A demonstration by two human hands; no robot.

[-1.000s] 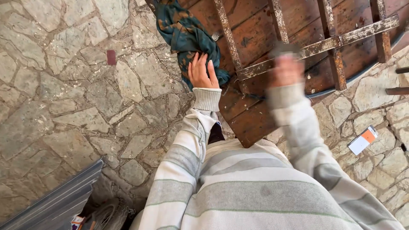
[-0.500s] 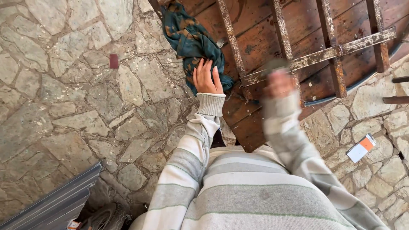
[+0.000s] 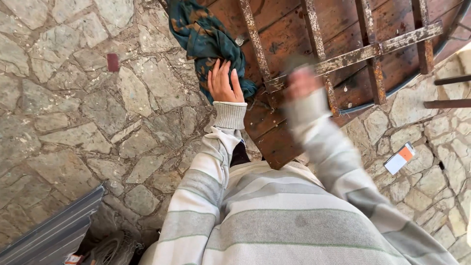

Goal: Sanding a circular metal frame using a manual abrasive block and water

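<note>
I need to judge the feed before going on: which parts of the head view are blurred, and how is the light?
Head view: the right hand is smeared by motion blur, its fingers unreadable; the left hand on the teal cloth is sharp; the stone paving and rusty metal frame are crisp in soft, even daylight without glare.

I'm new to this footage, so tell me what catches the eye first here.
A round wooden tabletop crossed by a rusty metal frame lies at the top, on stone paving. The left hand rests on a dark teal cloth at its edge; the right hand beside it is blurred.
</note>
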